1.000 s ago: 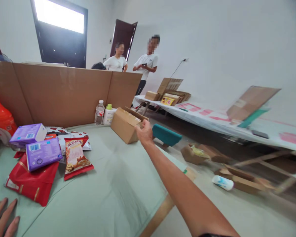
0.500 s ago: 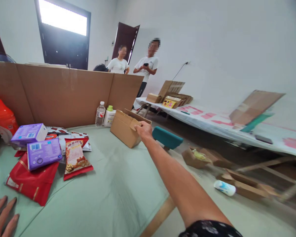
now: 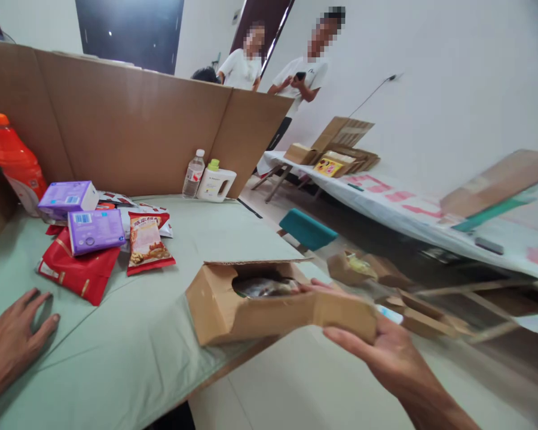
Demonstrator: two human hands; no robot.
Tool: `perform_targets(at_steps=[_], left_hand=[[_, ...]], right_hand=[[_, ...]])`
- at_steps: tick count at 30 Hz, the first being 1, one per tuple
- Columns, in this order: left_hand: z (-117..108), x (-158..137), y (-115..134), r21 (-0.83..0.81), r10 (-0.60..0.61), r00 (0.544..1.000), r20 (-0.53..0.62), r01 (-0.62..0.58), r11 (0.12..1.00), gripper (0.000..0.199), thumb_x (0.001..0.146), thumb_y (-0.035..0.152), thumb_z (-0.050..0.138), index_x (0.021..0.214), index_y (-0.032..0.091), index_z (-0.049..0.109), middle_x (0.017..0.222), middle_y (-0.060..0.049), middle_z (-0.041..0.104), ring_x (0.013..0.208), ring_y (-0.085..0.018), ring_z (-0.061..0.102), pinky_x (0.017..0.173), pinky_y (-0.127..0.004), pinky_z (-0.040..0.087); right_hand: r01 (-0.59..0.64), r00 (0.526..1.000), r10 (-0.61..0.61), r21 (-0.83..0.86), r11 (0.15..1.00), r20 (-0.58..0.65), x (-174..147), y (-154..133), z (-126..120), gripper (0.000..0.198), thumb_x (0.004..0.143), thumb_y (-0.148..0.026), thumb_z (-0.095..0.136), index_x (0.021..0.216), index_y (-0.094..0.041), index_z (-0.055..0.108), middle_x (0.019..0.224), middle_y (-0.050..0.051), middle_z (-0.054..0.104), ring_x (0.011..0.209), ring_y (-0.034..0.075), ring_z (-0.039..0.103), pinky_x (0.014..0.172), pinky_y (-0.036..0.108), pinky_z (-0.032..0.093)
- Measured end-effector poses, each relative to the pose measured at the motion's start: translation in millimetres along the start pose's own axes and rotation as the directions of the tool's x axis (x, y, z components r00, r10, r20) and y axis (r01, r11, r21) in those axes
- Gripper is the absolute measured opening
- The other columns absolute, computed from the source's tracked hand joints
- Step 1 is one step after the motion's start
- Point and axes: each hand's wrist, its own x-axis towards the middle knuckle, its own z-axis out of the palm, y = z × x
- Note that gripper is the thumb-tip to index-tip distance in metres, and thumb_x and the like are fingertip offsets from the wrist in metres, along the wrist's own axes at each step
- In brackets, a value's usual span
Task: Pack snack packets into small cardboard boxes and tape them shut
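My right hand (image 3: 381, 340) grips the flap end of a brown cardboard box (image 3: 260, 316), thumb on the near side and fingers behind it. The box sits at the table's right edge, and something in clear, shiny wrapping (image 3: 266, 286) shows through its opening. Flat on the green-covered table (image 3: 161, 334), my left hand (image 3: 22, 334) has its fingers spread and holds nothing. Just beyond it lie a red packet (image 3: 80, 269), two purple tissue packs (image 3: 96, 230) and a red-and-white snack bag (image 3: 147, 242) with walnuts printed on it.
Behind stand an orange bottle (image 3: 15, 161), a clear water bottle (image 3: 193, 174) and a white jug (image 3: 216, 182), before a cardboard screen (image 3: 138, 125). A teal stool (image 3: 308, 229) and opened boxes (image 3: 424, 316) are on the floor. Two people stand beyond the screen.
My right hand has drawn the box from beside the white jug toward me, to the table's right edge. The jug's handle now shows. More of my left hand is in view.
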Motion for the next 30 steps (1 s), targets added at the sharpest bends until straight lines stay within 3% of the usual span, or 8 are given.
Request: perform_targets(at_steps=[3,6,10,15,19,21,25,30], left_hand=[[-1.0,-9.7,4.9,-0.04,-0.04,0.998,-0.046,0.039,0.998,0.076,0.091,0.06,0.04,0.134,0.001,0.061,0.15,-0.031,0.054,0.135,-0.045,0.059,0.112,-0.059,0.049],[0.3,-32.1,13.1,-0.096,-0.05,0.994,-0.095,0.041,0.995,0.07,0.096,0.062,0.041,0.143,0.011,0.053,0.158,-0.021,0.048,0.143,-0.041,0.052,0.108,-0.052,0.055],[0.5,-68.5,35.5,-0.197,0.142,0.977,-0.158,-0.172,0.965,0.054,0.102,0.052,0.052,0.15,0.028,0.047,0.163,-0.011,0.044,0.147,-0.037,0.05,0.118,-0.054,0.049],[-5.0,-97.8,72.6,-0.355,0.296,0.954,-0.053,-0.295,0.887,0.092,0.093,0.072,0.06,0.168,0.036,0.02,0.174,-0.013,0.029,0.154,-0.045,0.039,0.117,-0.067,0.046],[-11.8,-106.1,87.6,-0.555,0.336,0.939,0.077,-0.24,0.797,0.128,0.076,0.09,0.066,0.17,0.034,-0.001,0.176,-0.018,0.022,0.153,-0.053,0.037,0.115,-0.073,0.044],[-13.1,-107.5,86.6,-0.625,0.291,0.953,0.088,-0.174,0.761,0.133,0.075,0.09,0.067,0.17,0.033,-0.006,0.176,-0.018,0.021,0.151,-0.053,0.039,0.113,-0.072,0.047],[-13.3,-108.8,79.4,-0.685,0.18,0.978,0.105,-0.06,0.726,0.129,0.078,0.088,0.066,0.17,0.033,-0.005,0.179,-0.013,0.013,0.156,-0.051,0.031,0.122,-0.07,0.036],[-23.0,-101.2,82.4,-0.714,0.22,0.964,0.148,-0.05,0.699,0.124,0.078,0.082,0.074,0.169,0.04,0.002,0.176,-0.012,0.024,0.155,-0.05,0.034,0.122,-0.071,0.034]], right_hand=[[0.101,0.985,-0.089,-0.076,0.992,0.146,-3.3,-9.1,9.4,0.055,0.076,-0.051,0.085,0.125,-0.029,0.078,0.142,0.008,0.071,0.142,0.037,0.056,0.116,0.048,0.051],[0.206,0.965,-0.195,-0.053,0.977,0.175,-1.4,-17.8,26.0,0.042,0.085,-0.049,0.078,0.124,-0.032,0.078,0.14,0.005,0.072,0.145,0.034,0.054,0.119,0.051,0.048],[0.333,0.915,-0.321,-0.008,0.943,0.243,-6.8,-27.2,49.0,0.04,0.088,-0.043,0.077,0.127,-0.034,0.075,0.136,0.005,0.073,0.142,0.032,0.058,0.119,0.052,0.049],[0.453,0.826,-0.45,0.077,0.888,0.338,-24.7,-54.2,85.8,0.042,0.094,-0.035,0.072,0.136,-0.035,0.068,0.131,0.006,0.074,0.14,0.029,0.058,0.115,0.048,0.052],[0.541,0.683,-0.561,0.193,0.819,0.467,-40.2,-82.7,114.1,0.029,0.093,-0.031,0.074,0.121,-0.039,0.076,0.138,0.004,0.071,0.141,0.03,0.056,0.115,0.048,0.05],[0.524,0.644,-0.565,0.241,0.817,0.516,-45.0,-91.5,122.1,0.036,0.094,-0.046,0.072,0.129,-0.038,0.073,0.143,0.005,0.069,0.142,0.032,0.055,0.115,0.05,0.05],[0.385,0.636,-0.513,0.338,0.859,0.576,-40.9,-97.1,120.9,0.068,0.094,-0.079,0.049,0.142,-0.035,0.067,0.138,0.008,0.073,0.138,0.035,0.059,0.114,0.053,0.051],[0.291,0.778,-0.403,0.292,0.911,0.483,-9.1,-118.8,116.3,0.034,0.104,-0.054,0.054,0.125,-0.04,0.078,0.098,0.004,0.084,0.096,0.027,0.08,0.087,0.044,0.065]])
